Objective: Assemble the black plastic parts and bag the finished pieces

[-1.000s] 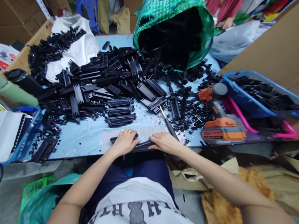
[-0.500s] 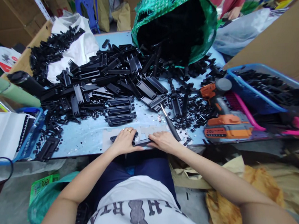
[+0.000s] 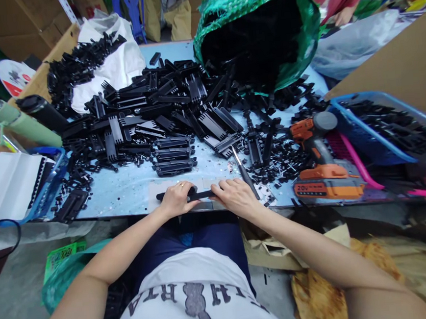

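At the table's front edge, my left hand (image 3: 179,197) and my right hand (image 3: 235,195) both grip a long black plastic part (image 3: 201,195). The left fingers wrap over its left half; the right fingers pinch its right end. Another black piece (image 3: 160,197) pokes out to the left of my left hand. Both hands are over a light grey plate (image 3: 200,184) on the table. A tool with a black handle and metal shaft (image 3: 244,173) lies just beyond my right hand. Behind my left hand, several assembled black parts (image 3: 174,155) are stacked in a row.
A large heap of black plastic parts (image 3: 150,105) covers the middle. Behind it a green woven sack (image 3: 256,8) lies open. An orange cordless drill (image 3: 324,170) stands at right beside a blue basket (image 3: 377,141). Bottles (image 3: 29,122) stand left. A co-worker's hand (image 3: 345,16) shows at back right.
The long black part has been turned in my hands, showing a dark face where a lighter, greyish one showed before. Both hands remain on it. The whole view has shifted slightly.
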`<state>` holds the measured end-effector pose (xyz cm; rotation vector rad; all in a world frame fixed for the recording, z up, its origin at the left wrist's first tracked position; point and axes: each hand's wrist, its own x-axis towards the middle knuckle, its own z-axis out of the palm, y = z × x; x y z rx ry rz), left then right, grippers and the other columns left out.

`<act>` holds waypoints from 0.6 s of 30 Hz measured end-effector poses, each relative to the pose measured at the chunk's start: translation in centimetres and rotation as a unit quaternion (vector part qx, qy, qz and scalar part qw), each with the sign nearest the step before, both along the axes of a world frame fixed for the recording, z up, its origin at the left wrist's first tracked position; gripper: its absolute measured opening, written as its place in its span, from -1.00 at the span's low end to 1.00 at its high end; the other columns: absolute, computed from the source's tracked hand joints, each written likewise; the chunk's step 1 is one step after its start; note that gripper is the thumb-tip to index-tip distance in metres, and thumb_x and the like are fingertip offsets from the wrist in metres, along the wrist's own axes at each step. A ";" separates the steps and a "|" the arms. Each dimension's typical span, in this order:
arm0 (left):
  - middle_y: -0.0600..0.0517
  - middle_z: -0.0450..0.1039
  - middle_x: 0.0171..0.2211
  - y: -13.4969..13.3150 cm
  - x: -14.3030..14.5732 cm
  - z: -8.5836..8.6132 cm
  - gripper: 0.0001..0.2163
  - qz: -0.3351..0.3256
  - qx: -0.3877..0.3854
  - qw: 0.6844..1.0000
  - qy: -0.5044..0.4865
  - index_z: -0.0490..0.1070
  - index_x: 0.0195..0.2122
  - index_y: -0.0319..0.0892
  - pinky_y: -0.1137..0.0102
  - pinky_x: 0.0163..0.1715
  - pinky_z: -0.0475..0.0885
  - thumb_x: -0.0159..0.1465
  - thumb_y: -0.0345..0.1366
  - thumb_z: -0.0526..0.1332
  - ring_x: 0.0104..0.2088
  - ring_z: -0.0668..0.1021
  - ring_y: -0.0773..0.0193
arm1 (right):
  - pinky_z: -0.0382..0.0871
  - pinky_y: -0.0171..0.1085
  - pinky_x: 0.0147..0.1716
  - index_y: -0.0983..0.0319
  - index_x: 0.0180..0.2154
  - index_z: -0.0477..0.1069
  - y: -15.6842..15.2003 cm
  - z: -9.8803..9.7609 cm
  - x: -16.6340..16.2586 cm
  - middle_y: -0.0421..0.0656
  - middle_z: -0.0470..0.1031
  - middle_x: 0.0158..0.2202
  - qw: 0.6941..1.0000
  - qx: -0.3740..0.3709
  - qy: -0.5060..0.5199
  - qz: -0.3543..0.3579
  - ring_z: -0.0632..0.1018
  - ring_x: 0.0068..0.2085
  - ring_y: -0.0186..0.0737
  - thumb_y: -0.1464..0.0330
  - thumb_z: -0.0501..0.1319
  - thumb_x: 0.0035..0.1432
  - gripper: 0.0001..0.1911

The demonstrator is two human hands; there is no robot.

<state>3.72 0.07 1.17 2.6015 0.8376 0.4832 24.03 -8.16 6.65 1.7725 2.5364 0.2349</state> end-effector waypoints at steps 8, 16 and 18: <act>-0.14 0.35 -0.02 2.0 -1.4 1.7 -0.60 0.088 0.016 0.995 -0.053 0.22 0.05 -0.23 0.25 0.02 0.29 0.28 -0.10 0.05 0.03 0.38 0.13 | 0.10 -0.27 -0.34 0.23 -0.28 0.40 0.0 -5.0 1.8 -0.09 0.45 -0.35 0.997 0.028 0.063 0.020 0.42 -0.31 -0.20 0.12 -0.01 0.26 -0.63; -0.31 0.41 -0.19 11.0 -6.9 -0.7 -0.75 0.443 0.037 0.882 0.154 0.36 -0.17 -0.43 0.23 -0.14 0.33 0.21 -0.45 -0.02 -0.11 0.43 -0.02 | 0.20 -0.26 -0.29 0.25 -0.19 0.42 0.8 -6.7 0.8 -0.08 0.47 -0.31 0.989 0.041 0.141 0.034 0.44 -0.26 -0.19 0.12 0.00 0.26 -0.63; -0.28 0.43 -0.23 11.2 -7.5 -1.3 -0.73 0.439 0.047 0.883 0.158 0.36 -0.18 -0.41 0.24 -0.15 0.33 0.21 -0.50 -0.07 -0.15 0.45 0.01 | 0.22 -0.26 -0.24 0.25 -0.13 0.40 1.4 -5.8 1.9 -0.06 0.48 -0.25 0.985 0.062 0.163 -0.005 0.43 -0.21 -0.18 0.16 -0.01 0.27 -0.63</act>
